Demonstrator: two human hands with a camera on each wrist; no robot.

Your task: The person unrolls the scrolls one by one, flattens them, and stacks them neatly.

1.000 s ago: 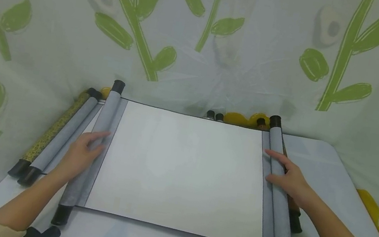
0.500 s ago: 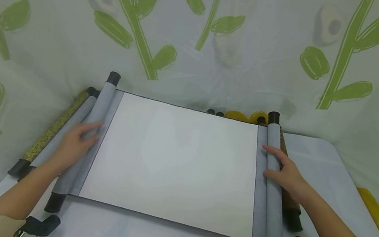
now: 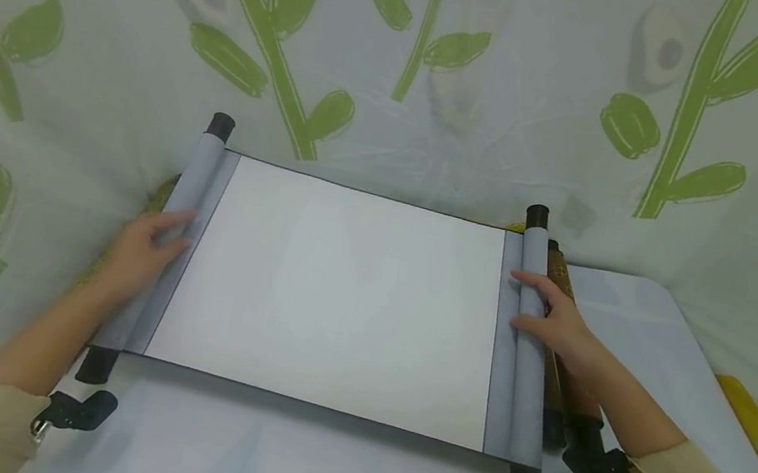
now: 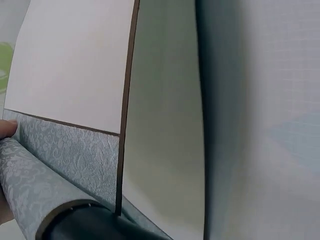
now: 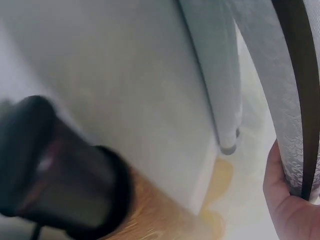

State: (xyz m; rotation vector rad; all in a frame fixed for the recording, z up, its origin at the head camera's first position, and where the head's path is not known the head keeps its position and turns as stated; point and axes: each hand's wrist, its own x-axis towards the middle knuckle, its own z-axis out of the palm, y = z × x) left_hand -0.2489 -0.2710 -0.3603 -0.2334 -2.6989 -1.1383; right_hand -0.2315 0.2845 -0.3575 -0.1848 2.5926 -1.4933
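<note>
Gripping a blank scroll (image 3: 338, 297) at both ends, a person holds it spread above the table (image 3: 626, 322), its left end either higher or nearer the far edge than its right; which cannot be told. The left hand (image 3: 138, 253) curls thumb and fingers around the left roller (image 3: 195, 170); the right hand (image 3: 565, 334) clasps the right roller (image 3: 530, 407), near brown patterned rolls (image 3: 581, 397) lying toward the table's right edge. Partly hidden, a yellow patterned roll (image 3: 161, 196) shows beyond the left hand. Good handling likely calls for gentle, even tension, parallel rollers and matched height, sparing the sheet sags or creases, with clearance from neighbouring rolls.
</note>
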